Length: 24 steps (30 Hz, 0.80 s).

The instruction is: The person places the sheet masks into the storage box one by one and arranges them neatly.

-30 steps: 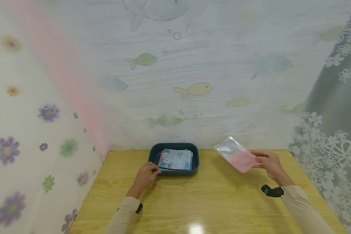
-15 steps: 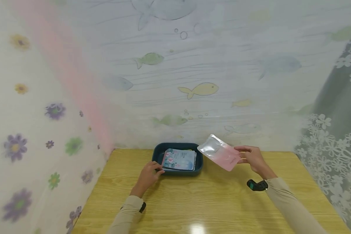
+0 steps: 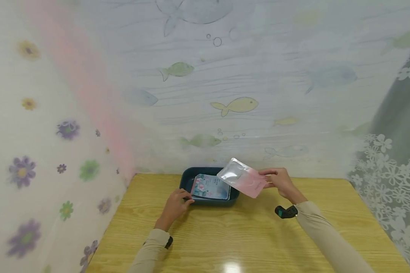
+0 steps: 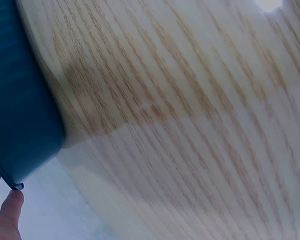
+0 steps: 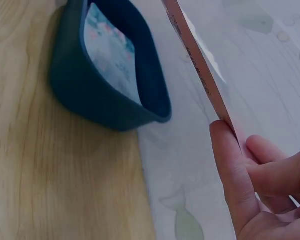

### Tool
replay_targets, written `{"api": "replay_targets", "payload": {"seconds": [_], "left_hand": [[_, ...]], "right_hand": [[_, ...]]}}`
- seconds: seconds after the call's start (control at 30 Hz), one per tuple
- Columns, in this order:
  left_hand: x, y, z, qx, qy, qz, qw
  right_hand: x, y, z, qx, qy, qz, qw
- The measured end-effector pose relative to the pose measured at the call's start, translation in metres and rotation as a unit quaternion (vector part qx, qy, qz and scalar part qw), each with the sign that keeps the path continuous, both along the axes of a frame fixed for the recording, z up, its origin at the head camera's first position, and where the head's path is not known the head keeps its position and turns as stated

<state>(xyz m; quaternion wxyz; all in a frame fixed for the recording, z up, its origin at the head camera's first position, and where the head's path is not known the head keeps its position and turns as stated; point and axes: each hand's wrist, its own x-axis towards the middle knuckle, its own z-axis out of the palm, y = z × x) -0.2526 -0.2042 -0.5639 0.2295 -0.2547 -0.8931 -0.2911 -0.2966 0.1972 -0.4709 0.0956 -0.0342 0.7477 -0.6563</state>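
My right hand [image 3: 279,183] pinches a pink and silver sachet [image 3: 243,177] by its right edge. The sachet is tilted and overlaps the right end of a dark blue tub [image 3: 208,203] in the head view; the right wrist view shows it nearly edge-on, between thumb and fingers [image 5: 230,165]. Inside the tub lies a stack of pale blue floral sachets [image 3: 210,186], its right part hidden behind the pink one. At the tub's front left corner, my left hand [image 3: 173,206] grips the rim between thumb and fingers; the left wrist view has these fingertips [image 4: 12,202] at the rim.
The tub stands at the back of a wood-grain table [image 3: 208,239], close to a wall sheet printed with fish [image 3: 240,105]. A flower-printed sheet [image 3: 22,172] hangs on the left, and a white lace curtain [image 3: 396,182] on the right.
My right hand has carried the pink sachet leftward, from well right of the tub to over its right end in the head view. The left hand stays at the rim.
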Motion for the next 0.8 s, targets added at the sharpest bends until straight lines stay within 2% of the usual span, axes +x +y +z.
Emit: {"api": "replay_targets", "payload": {"seconds": [0.23, 0.8], "left_hand": [[0.007, 0.002, 0.001, 0.0, 0.02, 0.005, 0.9998], [0.021, 0.005, 0.001, 0.013, 0.03, 0.006, 0.9995]], "right_hand": [[-0.004, -0.016, 0.0, 0.007, -0.004, 0.031, 0.9995], [-0.01, -0.056, -0.006, 0.007, 0.006, 0.048, 0.9988]]}}
